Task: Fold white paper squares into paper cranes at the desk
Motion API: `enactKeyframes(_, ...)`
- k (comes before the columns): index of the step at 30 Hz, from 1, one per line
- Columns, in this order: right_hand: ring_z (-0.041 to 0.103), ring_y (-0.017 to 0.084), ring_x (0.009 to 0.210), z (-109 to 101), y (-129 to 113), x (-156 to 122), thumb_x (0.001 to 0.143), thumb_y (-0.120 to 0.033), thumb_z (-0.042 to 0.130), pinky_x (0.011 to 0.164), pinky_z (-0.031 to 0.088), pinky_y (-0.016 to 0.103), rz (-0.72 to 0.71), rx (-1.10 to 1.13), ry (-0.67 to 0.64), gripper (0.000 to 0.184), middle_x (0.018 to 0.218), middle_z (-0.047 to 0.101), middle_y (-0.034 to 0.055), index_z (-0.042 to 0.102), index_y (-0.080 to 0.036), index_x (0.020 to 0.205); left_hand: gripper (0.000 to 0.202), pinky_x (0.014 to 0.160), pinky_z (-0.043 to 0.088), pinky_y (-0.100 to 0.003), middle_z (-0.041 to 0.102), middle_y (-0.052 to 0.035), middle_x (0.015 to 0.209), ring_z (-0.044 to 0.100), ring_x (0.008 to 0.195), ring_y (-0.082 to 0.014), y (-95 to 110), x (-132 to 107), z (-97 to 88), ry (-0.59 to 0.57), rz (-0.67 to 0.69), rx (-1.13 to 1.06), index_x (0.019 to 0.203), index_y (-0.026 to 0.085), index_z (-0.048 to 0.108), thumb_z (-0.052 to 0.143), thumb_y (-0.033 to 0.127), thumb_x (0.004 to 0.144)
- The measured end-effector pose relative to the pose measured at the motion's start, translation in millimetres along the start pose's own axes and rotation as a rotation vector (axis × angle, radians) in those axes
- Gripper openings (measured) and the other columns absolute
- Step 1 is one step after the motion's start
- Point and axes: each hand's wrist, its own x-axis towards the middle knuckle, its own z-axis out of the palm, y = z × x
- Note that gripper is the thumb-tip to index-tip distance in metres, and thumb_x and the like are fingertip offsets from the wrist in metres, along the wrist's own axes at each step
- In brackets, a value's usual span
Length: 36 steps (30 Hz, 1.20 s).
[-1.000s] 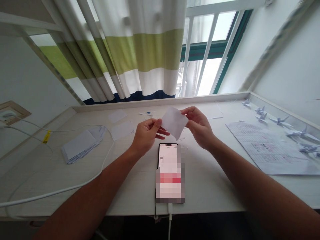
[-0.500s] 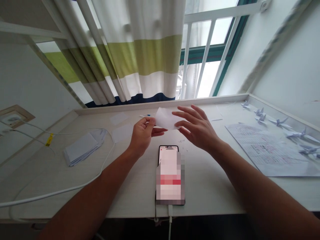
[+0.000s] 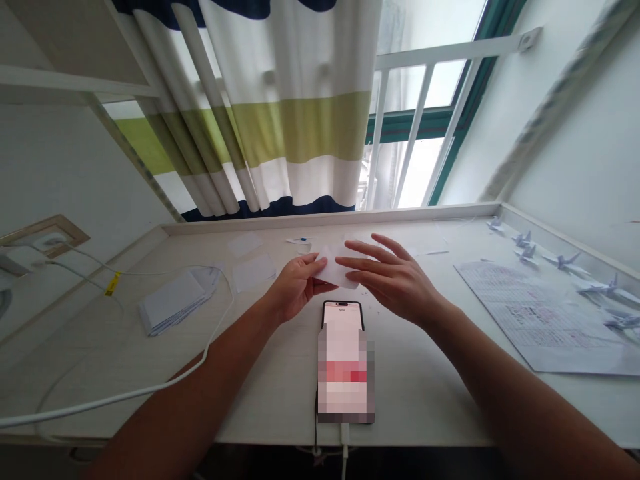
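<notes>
A small white paper square (image 3: 334,269) lies low over the pale desk (image 3: 430,373), just beyond a phone (image 3: 345,363) that rests near the front edge with its screen lit. My left hand (image 3: 295,285) pinches the paper's left edge between thumb and fingers. My right hand (image 3: 395,280) is flat with its fingers stretched out and spread, its fingertips resting on the right part of the paper.
A stack of white paper squares (image 3: 175,301) and two loose sheets (image 3: 254,272) lie to the left, with a white cable (image 3: 150,390) looping round them. A printed sheet (image 3: 545,320) and several folded paper cranes (image 3: 565,261) sit at the right. A striped curtain (image 3: 280,127) hangs behind.
The paper has come down from mid-air to the desk. My right hand let go of its pinch, opened, and now lies flat on the sheet. The camera tilted slightly up.
</notes>
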Motion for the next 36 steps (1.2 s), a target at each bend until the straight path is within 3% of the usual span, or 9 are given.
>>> enactKeyframes(3, 0.063, 0.024, 0.139, 2.4, -2.4, 0.7, 0.104, -0.021, 0.064, 0.122, 0.045, 0.056, 0.043, 0.03, -0.001, 0.011, 0.13, 0.079, 0.0017, 0.073, -0.024, 0.11, 0.022, 0.08, 0.065, -0.03, 0.078, -0.0113, 0.107, 0.075, 0.087, -0.0168, -2.0, 2.6, -0.3, 0.048, 0.087, -0.019, 0.118, 0.012, 0.072, 0.068, 0.015, 0.096)
enactKeyframes(8, 0.076, 0.025, 0.109, 10.9, -3.4, -1.7, 0.104, -0.026, 0.065, 0.11, 0.052, 0.056, 0.247, 0.093, 0.087, 0.008, 0.108, 0.083, 0.0045, 0.072, -0.024, 0.104, 0.032, 0.102, 0.06, -0.047, 0.078, -0.0099, 0.114, 0.074, 0.104, -0.0234, -6.4, 2.7, 1.4, 0.001, 0.182, 0.014, 0.12, 0.016, 0.074, 0.08, 0.022, 0.088)
enactKeyframes(12, 0.072, 0.026, 0.094, 16.6, -4.8, -2.1, 0.102, -0.026, 0.067, 0.091, 0.058, 0.051, 0.45, 0.161, 0.179, 0.006, 0.1, 0.08, 0.0079, 0.071, -0.022, 0.101, 0.032, 0.116, 0.051, -0.051, 0.078, -0.0087, 0.119, 0.071, 0.118, -0.0259, -11.3, -0.1, 4.2, -0.09, 0.2, 0.049, 0.119, 0.017, 0.075, 0.081, 0.027, 0.09)
enactKeyframes(15, 0.068, 0.028, 0.101, 18.5, -6.7, -0.8, 0.1, -0.028, 0.068, 0.086, 0.06, 0.05, 0.598, 0.273, 0.226, 0.006, 0.102, 0.077, 0.0094, 0.07, -0.022, 0.101, 0.032, 0.122, 0.044, -0.051, 0.077, -0.0082, 0.121, 0.07, 0.122, -0.0256, -14.8, -2.2, 5.7, -0.124, 0.183, 0.057, 0.121, 0.017, 0.075, 0.079, 0.027, 0.092)
enactKeyframes(18, 0.063, 0.032, 0.12, 18.4, -7.7, 0.2, 0.099, -0.031, 0.069, 0.092, 0.059, 0.052, 0.706, 0.387, 0.247, 0.008, 0.119, 0.073, 0.0114, 0.069, -0.023, 0.098, 0.034, 0.123, 0.043, -0.052, 0.078, -0.0081, 0.121, 0.07, 0.121, -0.0257, -16.7, -3.5, 6.6, -0.153, 0.139, 0.053, 0.124, 0.018, 0.073, 0.078, 0.027, 0.092)
enactKeyframes(21, 0.059, 0.033, 0.128, 17.5, -7.6, 0.3, 0.099, -0.033, 0.069, 0.098, 0.057, 0.056, 0.71, 0.456, 0.212, 0.008, 0.128, 0.07, 0.01, 0.069, -0.025, 0.097, 0.035, 0.121, 0.044, -0.052, 0.076, -0.0101, 0.124, 0.07, 0.122, -0.0273, -16.7, -4.7, 7.6, -0.204, 0.106, 0.043, 0.126, 0.018, 0.072, 0.076, 0.031, 0.094)
enactKeyframes(25, 0.063, 0.031, 0.118, 18.9, -7.8, 0.2, 0.098, -0.032, 0.068, 0.099, 0.057, 0.056, 0.705, 0.521, 0.176, 0.006, 0.119, 0.071, 0.0088, 0.07, -0.026, 0.098, 0.043, 0.115, 0.049, -0.05, 0.076, -0.0115, 0.123, 0.071, 0.12, -0.0286, -17.6, -7.5, 9.2, -0.279, 0.119, 0.098, 0.132, 0.019, 0.068, 0.077, 0.038, 0.094)
enactKeyframes(28, 0.065, 0.03, 0.109, 21.3, -8.1, -0.1, 0.098, -0.033, 0.067, 0.099, 0.057, 0.057, 0.784, 0.566, 0.217, 0.009, 0.112, 0.07, 0.0092, 0.069, -0.025, 0.096, 0.054, 0.111, 0.05, -0.049, 0.077, -0.0109, 0.12, 0.072, 0.119, -0.03, -21.6, -8.7, 10.9, -0.284, 0.093, 0.203, 0.137, 0.021, 0.064, 0.084, 0.031, 0.088)
enactKeyframes(36, 0.07, 0.029, 0.096, 18.6, -10.7, 1.2, 0.099, -0.048, 0.066, 0.082, 0.061, 0.048, 0.953, 0.67, 0.211, 0.024, 0.1, 0.074, 0.0082, 0.069, -0.024, 0.101, 0.048, 0.118, 0.044, -0.052, 0.067, -0.0146, 0.143, 0.064, 0.136, -0.0346, -30.5, -5.5, 9.1, -0.292, 0.147, 0.265, 0.142, 0.022, 0.062, 0.068, 0.044, 0.1)
